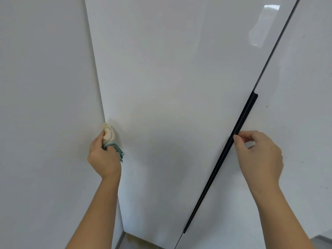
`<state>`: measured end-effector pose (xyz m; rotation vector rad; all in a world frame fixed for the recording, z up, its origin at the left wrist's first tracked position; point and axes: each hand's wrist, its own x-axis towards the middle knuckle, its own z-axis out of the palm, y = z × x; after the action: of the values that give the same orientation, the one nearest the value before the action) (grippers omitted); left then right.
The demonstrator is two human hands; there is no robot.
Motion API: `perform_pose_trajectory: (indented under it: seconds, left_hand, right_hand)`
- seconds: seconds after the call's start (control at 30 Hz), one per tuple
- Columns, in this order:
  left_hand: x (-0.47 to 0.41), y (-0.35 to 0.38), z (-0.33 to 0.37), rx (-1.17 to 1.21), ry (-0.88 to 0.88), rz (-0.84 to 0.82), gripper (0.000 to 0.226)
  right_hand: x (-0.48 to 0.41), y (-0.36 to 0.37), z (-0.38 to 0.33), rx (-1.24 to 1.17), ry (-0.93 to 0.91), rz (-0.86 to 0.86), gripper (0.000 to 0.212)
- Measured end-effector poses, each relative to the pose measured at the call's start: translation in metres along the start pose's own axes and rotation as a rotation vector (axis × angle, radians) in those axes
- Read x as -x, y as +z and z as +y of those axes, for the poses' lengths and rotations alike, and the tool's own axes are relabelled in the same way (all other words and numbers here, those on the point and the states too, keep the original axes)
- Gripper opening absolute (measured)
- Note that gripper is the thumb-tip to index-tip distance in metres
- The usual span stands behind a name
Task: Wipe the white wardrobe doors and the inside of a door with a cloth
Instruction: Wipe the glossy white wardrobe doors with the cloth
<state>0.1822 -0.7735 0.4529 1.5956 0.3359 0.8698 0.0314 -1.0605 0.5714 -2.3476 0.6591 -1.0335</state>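
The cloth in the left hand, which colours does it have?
Cream with a teal edge, seen in the head view: cloth, left hand.

White doors; black handle; cream-teal cloth.

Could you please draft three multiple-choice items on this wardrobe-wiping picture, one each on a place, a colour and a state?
1. Where is the cloth pressed?
A. Near the left edge of the white door
B. On the black handle
C. On the floor

2. What colour is the long handle at the door's right edge?
A. White
B. Black
C. Teal

3. What is the right hand doing?
A. Hanging free, away from the door
B. Holding a second cloth
C. Pinching the handle with its fingertips

Answers:
1. A, since the left hand bunches the cream cloth with its teal fringe against the panel beside its left edge.
2. B, since the handle is a dark strip against the glossy white doors.
3. C, since thumb and fingers close on the strip about halfway along it.
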Motion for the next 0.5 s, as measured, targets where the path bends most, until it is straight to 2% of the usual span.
perform_pose_trajectory:
  seconds: [0.27,0.4,0.5]
  left_hand:
    - [-0.013,0.025,-0.028,-0.099,0.033,-0.028,0.054]
    - [-0.002,0.030,-0.029,-0.044,-0.023,-0.050,0.054]
    - [0.029,0.032,-0.018,-0.002,0.003,-0.101,0.054]
  right_hand:
    - [0.018,0.018,0.023,0.107,0.062,-0.133,0.010]
    - [0.020,0.023,0.031,0.107,0.062,-0.157,0.011]
    - [0.020,0.023,0.033,0.091,0.041,-0.162,0.012]
